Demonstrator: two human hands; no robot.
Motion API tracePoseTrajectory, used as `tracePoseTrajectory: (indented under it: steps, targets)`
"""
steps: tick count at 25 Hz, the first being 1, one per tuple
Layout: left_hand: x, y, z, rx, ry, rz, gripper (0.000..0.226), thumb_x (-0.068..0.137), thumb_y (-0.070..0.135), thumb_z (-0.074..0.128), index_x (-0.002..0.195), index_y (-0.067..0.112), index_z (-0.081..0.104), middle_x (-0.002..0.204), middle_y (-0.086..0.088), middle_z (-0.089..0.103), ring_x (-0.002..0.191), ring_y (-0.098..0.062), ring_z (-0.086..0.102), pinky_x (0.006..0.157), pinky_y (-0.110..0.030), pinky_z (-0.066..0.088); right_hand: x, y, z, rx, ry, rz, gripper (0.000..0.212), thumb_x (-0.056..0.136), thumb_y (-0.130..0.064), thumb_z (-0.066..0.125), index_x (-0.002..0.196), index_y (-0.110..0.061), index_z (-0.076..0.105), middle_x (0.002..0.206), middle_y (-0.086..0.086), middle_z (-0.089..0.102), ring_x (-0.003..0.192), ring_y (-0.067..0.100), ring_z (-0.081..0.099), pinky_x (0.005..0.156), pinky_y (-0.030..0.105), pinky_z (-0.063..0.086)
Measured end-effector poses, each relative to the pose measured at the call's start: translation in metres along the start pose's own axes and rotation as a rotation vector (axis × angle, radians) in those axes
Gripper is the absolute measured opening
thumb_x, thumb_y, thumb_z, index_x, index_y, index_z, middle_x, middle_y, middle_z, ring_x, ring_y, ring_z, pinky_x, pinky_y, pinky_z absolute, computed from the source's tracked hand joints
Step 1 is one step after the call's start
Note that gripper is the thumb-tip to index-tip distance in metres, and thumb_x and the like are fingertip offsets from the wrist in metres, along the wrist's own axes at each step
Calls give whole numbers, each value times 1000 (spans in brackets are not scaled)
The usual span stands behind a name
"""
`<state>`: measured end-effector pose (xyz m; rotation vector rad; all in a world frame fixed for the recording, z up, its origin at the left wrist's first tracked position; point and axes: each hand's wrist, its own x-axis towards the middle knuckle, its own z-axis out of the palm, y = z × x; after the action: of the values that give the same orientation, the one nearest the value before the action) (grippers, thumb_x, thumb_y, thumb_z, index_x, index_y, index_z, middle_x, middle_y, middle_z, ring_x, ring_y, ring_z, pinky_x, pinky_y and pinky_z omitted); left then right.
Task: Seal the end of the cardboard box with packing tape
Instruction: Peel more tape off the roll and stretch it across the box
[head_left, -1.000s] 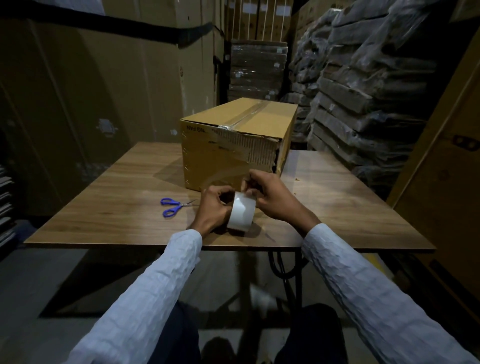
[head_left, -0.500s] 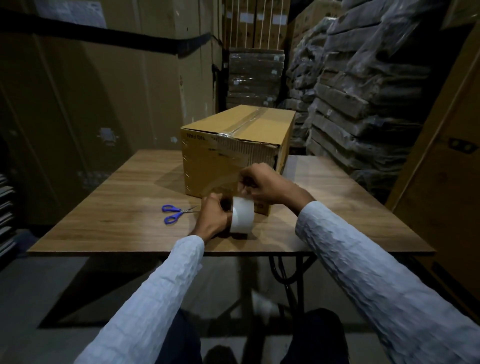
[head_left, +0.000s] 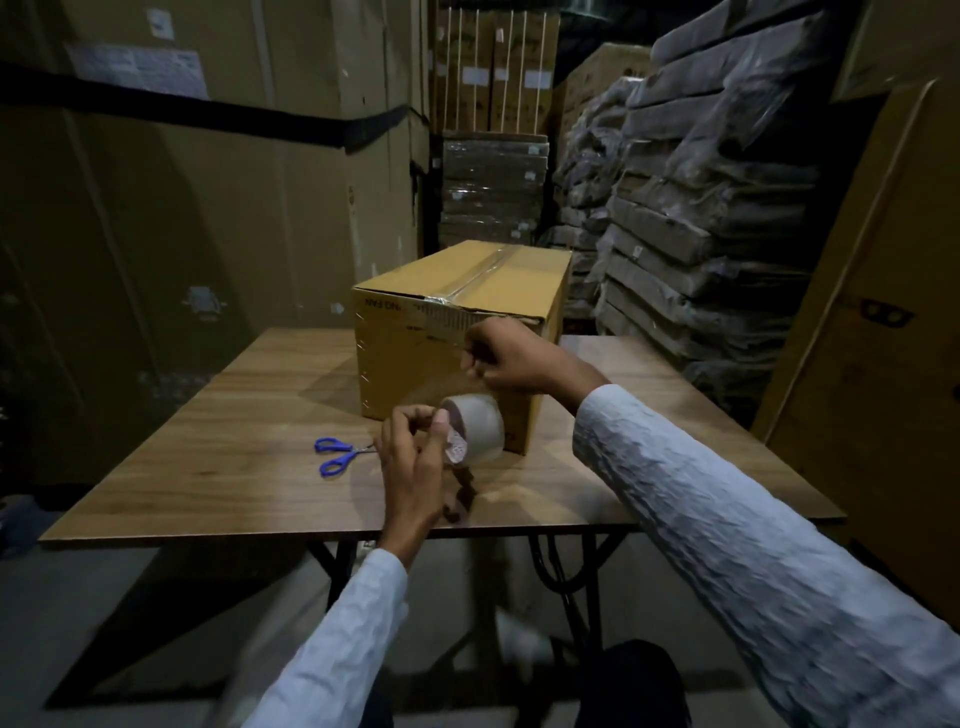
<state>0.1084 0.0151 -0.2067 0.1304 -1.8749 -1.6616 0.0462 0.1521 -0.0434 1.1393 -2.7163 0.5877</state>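
A brown cardboard box (head_left: 415, 358) stands in the middle of the wooden table (head_left: 234, 467), clear tape running along its top seam. My left hand (head_left: 413, 462) holds a roll of clear packing tape (head_left: 480, 426) just above the table in front of the box's near end. My right hand (head_left: 501, 358) is raised against the upper part of the near end, pinching the free end of the tape. A stretch of clear tape runs from the roll up to my right hand.
Blue-handled scissors (head_left: 335, 454) lie on the table left of my left hand. Stacks of wrapped flat packs (head_left: 701, 208) rise at the right, tall cartons (head_left: 182, 208) stand at the left and back. A large carton (head_left: 883, 338) stands by the table's right edge.
My right hand has pulled the tape end upward from the roll to the upper part of the box's near end. My left hand has lifted the roll slightly off the table.
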Motion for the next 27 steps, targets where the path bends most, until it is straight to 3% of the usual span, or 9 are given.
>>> tracePoseTrajectory:
  steps: [3, 7, 9, 11, 15, 18, 22, 25, 27]
  targets:
    - [-17, 22, 9, 122, -7, 177, 44, 82, 63, 56, 103, 25, 59, 108, 8, 51, 110, -19, 46, 96, -34, 44, 10, -6, 0, -53, -7, 6, 16, 90, 6, 63, 101, -5, 68, 102, 7, 73, 95, 18, 69, 82, 26, 55]
    - [1, 32, 14, 21, -16, 8, 56, 79, 57, 75, 120, 29, 50, 121, 3, 53, 110, -17, 56, 92, -38, 55, 15, -8, -4, -69, -5, -17, 12, 92, 3, 63, 98, -5, 68, 99, 7, 72, 95, 21, 69, 85, 32, 57]
    - [12, 32, 13, -33, -58, -101, 43, 84, 50, 77, 116, 34, 53, 125, -1, 60, 109, -20, 62, 89, -41, 59, 15, -7, -5, -73, 4, -31, 11, 93, 1, 62, 100, -4, 68, 99, 7, 71, 94, 21, 68, 81, 28, 54]
    - [19, 32, 11, -101, -152, -164, 18, 92, 43, 72, 105, 33, 66, 112, -2, 73, 105, -25, 70, 88, -47, 60, 15, -6, -7, -79, 17, -45, 11, 94, 0, 63, 103, -3, 68, 98, 8, 70, 92, 21, 67, 77, 25, 53]
    - [13, 33, 10, -176, -297, -132, 9, 101, 29, 63, 105, 25, 70, 100, 3, 78, 98, -18, 73, 78, -25, 57, 17, -1, -10, -102, 74, -73, 10, 93, -1, 64, 103, 0, 68, 97, 12, 69, 86, 21, 64, 67, 19, 48]
    - [7, 31, 15, -133, -235, -55, 12, 100, 33, 64, 102, 24, 71, 98, 0, 79, 94, -19, 75, 76, -31, 60, 17, 3, -6, -148, 105, -113, 9, 92, -1, 66, 100, 1, 69, 95, 14, 70, 82, 20, 63, 63, 17, 45]
    - [4, 28, 24, -117, -156, -40, 14, 100, 34, 64, 93, 23, 70, 93, -2, 76, 89, -20, 74, 74, -37, 61, 13, 8, 0, -133, 165, -124, 11, 91, 0, 67, 101, -2, 68, 91, 6, 66, 80, 17, 61, 67, 24, 49]
    - [3, 29, 28, -189, -90, -162, 25, 102, 35, 61, 99, 12, 71, 93, -11, 75, 74, -20, 77, 56, -27, 56, 11, 6, -4, -103, 192, -126, 15, 90, 3, 67, 105, -2, 66, 94, 3, 65, 82, 12, 62, 72, 24, 54]
    - [0, 25, 29, -186, -90, -204, 28, 103, 39, 58, 104, 13, 68, 95, -10, 73, 72, -18, 76, 54, -23, 54, 11, 5, -5, -100, 170, -142, 16, 90, 4, 67, 105, -2, 65, 95, 3, 65, 82, 11, 64, 75, 21, 56]
